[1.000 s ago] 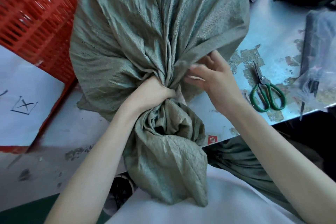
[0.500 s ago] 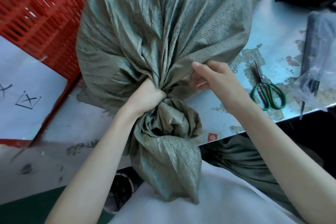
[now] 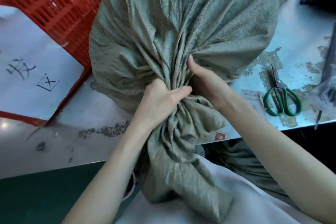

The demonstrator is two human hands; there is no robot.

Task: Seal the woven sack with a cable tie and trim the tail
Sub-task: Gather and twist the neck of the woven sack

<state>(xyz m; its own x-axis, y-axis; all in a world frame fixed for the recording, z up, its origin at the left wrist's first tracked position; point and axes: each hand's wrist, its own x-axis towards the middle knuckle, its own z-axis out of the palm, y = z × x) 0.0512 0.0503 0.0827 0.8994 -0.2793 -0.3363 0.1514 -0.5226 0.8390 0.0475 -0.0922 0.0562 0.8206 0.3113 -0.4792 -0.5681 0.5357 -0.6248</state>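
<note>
Head view, left hand [image 3: 160, 100]: clamped round the neck [image 3: 175, 80] of the sack [image 3: 181, 23], fingers wrapped over the gathered pleats.
Right hand [image 3: 205, 82]: closed on the same neck from the other side, thumb pressed up against the pleats, fingers hidden behind the cloth.
Change: a second ago the right hand lay loose beside the neck with fingers apart. It has since moved in and gripped, so both hands now touch at the neck. The left grip is unchanged.
Sack: body lies on the table [image 3: 294, 42], and the loose mouth hangs over the near edge towards the person.
Tie: none seen on the neck or in either hand.
Scissors [image 3: 281, 96]: on the table to the right, well apart from the hands, untouched.
Crate [image 3: 60, 0]: red, left of the sack.
Finding: the neck is being tightened, judged as preparation. Sealing and trimming are not yet begun.
</note>
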